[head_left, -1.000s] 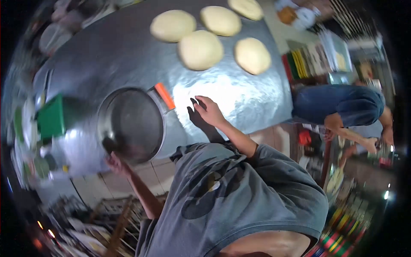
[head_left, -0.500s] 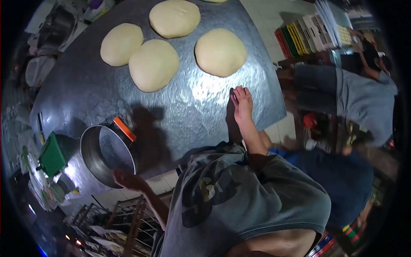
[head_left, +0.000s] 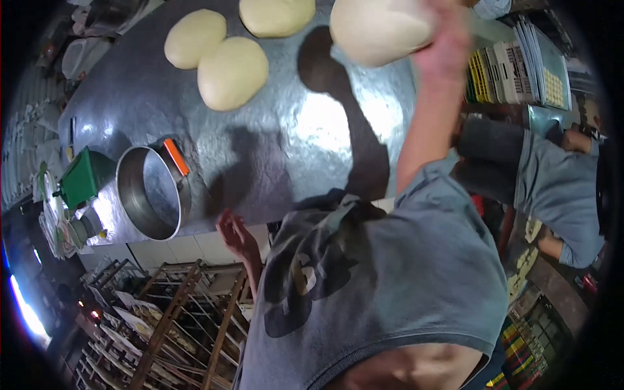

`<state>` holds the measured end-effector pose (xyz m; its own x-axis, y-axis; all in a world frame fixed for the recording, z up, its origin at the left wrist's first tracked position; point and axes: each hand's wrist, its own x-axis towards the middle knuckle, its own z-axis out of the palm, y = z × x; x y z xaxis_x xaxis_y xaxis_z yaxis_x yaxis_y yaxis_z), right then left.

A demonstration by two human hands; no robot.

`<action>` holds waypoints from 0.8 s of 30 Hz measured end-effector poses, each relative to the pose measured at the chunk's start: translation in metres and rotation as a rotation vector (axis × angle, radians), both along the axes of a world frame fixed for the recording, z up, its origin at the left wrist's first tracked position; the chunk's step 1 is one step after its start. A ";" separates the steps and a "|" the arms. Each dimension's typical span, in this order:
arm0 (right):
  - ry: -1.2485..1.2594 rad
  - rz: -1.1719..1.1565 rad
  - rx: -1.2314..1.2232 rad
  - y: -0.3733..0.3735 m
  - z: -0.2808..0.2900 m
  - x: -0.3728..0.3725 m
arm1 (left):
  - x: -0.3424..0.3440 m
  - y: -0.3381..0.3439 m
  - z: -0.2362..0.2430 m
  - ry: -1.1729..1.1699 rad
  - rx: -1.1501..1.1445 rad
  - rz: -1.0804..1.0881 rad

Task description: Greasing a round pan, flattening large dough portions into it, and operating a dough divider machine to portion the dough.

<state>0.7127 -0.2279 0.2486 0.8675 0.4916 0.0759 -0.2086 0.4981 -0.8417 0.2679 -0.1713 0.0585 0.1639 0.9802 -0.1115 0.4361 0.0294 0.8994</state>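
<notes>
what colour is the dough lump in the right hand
Pale cream: the dough lump in the right hand shows best in the head view.

Right fingers [head_left: 447, 29] holding dough [head_left: 377, 29], metal table [head_left: 149, 104]

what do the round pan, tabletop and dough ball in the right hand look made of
Round pan: probably bare steel or aluminium, given its grey metallic sheen. Tabletop: apparently sheet metal, semi-glossy, with rippled reflections. Dough ball: likely raw flour dough, its smooth, creamy surface looking matte.
</notes>
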 end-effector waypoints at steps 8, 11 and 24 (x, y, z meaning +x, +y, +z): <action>-1.387 -0.174 -0.955 -0.129 0.093 -0.057 | -0.027 0.055 -0.014 -0.037 0.172 -0.078; -1.402 -0.062 -1.183 -0.192 -0.015 -0.090 | -0.036 0.069 -0.021 -0.109 0.166 -0.114; -0.362 -0.651 -1.141 -0.254 -0.202 -0.105 | 0.216 0.010 -0.027 -0.140 0.218 -1.017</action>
<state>0.6082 -0.4824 0.0464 0.9827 -0.0533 0.1772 0.1134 -0.5830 -0.8045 0.4839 -0.1615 0.0316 0.9193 0.3696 0.1350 0.0555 -0.4615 0.8854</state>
